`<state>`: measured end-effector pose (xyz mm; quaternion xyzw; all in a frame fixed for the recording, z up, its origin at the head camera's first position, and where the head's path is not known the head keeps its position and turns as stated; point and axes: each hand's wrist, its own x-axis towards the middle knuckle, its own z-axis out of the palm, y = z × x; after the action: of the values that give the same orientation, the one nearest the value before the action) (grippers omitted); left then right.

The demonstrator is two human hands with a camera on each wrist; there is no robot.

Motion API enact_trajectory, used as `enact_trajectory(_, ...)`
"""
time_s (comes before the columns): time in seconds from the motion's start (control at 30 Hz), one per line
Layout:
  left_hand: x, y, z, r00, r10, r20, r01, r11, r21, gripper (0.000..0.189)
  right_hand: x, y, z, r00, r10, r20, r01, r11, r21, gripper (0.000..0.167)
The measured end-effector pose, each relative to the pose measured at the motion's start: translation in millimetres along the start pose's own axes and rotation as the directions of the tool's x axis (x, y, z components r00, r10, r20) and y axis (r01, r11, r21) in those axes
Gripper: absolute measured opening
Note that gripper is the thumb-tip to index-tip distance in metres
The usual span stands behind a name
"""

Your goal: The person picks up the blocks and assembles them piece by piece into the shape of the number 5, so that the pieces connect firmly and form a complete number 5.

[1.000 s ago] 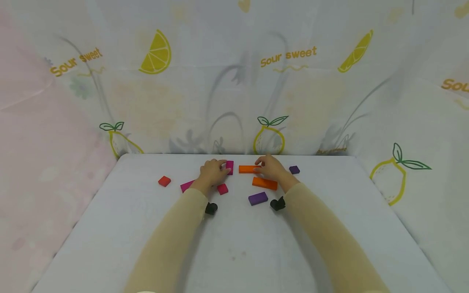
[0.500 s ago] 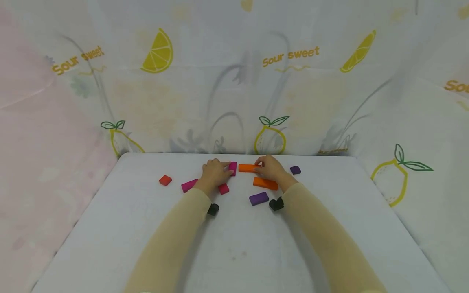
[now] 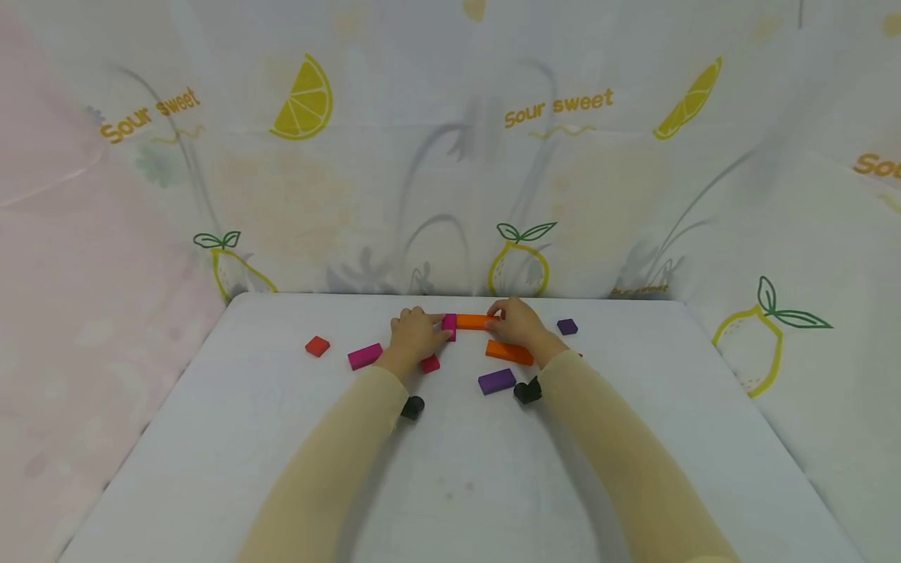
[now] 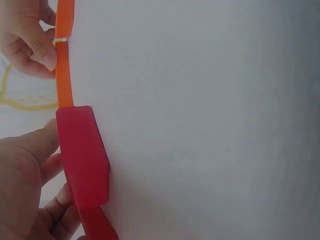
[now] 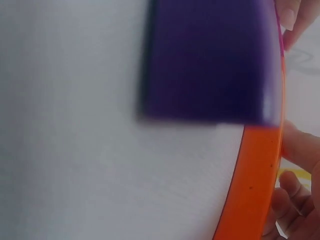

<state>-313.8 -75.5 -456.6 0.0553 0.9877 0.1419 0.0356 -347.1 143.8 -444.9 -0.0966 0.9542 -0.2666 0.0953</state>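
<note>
Read as a dial centred on the held orange block point(image 3: 473, 321), with 12 o'clock at the table's far edge, only a narrow strip of white tabletop point(image 3: 457, 485) lies between that block and the edge, while the widest run of it opens towards 6 o'clock, between the two sleeves. The held pink block point(image 3: 450, 321) sits at 9, set crosswise to the orange one and seeming to touch its end. Around 4 to 5 a second orange block point(image 3: 509, 352) lies just beside the right hand point(image 3: 521, 324), with a purple block point(image 3: 497, 381) at 5, so room on that side is tight. Beyond the right hand, at 3, is a small dark block point(image 3: 567, 327). At 8 a small red block point(image 3: 430, 363) is partly hidden by the left hand point(image 3: 414, 336); further out, between 8 and 9, lies another pink block point(image 3: 365, 356), then an orange-red block point(image 3: 317, 346) nearly at 9. The left forearm reaches in from 7, its thumb and forefinger pinching the held pink block, other fingers bent. The right forearm comes from 5, its thumb and forefinger pinching the 3 o'clock end of the held orange block; the wrist view shows its remaining fingers curled inward.
</note>
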Motion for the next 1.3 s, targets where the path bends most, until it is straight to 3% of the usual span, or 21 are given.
enact_trajectory(0.4, -2.4, -0.7, 2.2, 1.000, 0.000, -0.004, 0.000, 1.000, -0.010, 0.051, -1.3, 4.1, 0.9, 0.998, -0.063, 0.013, 0.063, 0.998, -0.017, 0.028)
enact_trajectory(0.93, -0.9, -0.6, -1.6, 1.000, -0.021, 0.007, 0.021, 0.999, -0.036, 0.052, 0.4, 1.1, 1.7, 0.999, -0.047, -0.007, 0.047, 0.997, -0.058, 0.029)
enact_trajectory(1.3, 0.0, -0.4, -1.6, 0.999, -0.033, 0.015, 0.034, 0.998, -0.048, 0.053, -3.7, 0.3, -1.8, 0.999, -0.044, -0.003, 0.043, 0.999, -0.009, 0.033)
